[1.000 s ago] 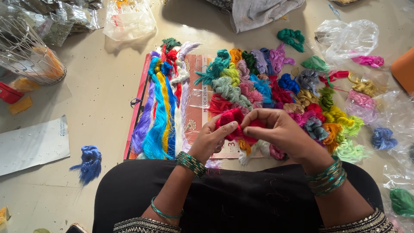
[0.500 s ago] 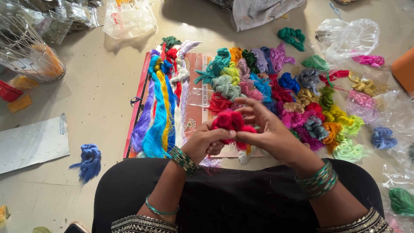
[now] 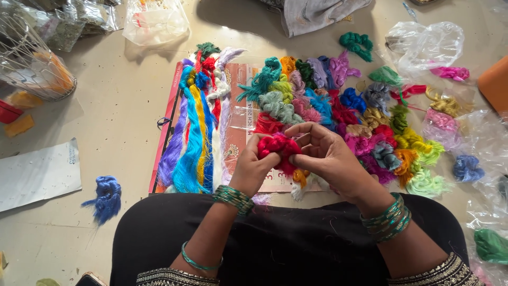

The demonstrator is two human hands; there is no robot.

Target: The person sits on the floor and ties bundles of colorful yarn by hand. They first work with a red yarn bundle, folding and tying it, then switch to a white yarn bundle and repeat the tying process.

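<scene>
Head view, hands: the left hand (image 3: 257, 164) and the right hand (image 3: 323, 153) are both closed on one red bundle (image 3: 280, 148), fingers curled into it from each side.
Head view, where the red bundle is: up in both hands, above the near edge of the calendar (image 3: 241, 114), just in front of the lap (image 3: 286, 243).
Head view, near the hands: an orange tuft (image 3: 300, 176) and a white tuft (image 3: 299, 191) peek out just under the hands, touching the calendar.
Head view, on the calendar: long skeins (image 3: 193, 132) lie side by side on the left (purple, blue, yellow, red, white), and a big heap (image 3: 344, 106) of small bundles in many colours sits on the right.
Head view, what could go wrong: I think the red threads could knot or snag if the hands pull too hard, because the fibres look soft and loose. The bangles (image 3: 389, 217) could catch stray threads too. A dropped bundle could get mixed into the heap.
Head view, containers: a wire basket (image 3: 32, 63) at the far left holds something orange (too blurry to tell what). A clear bag (image 3: 423, 45) at the top right looks nearly bare, with a pink bundle (image 3: 452, 73) at its edge. More bags (image 3: 487, 153) on the right hold blue and green bundles.
Head view, floor: a blue bundle (image 3: 106, 196) lies alone, well apart from the calendar, near a white paper (image 3: 37, 172).
</scene>
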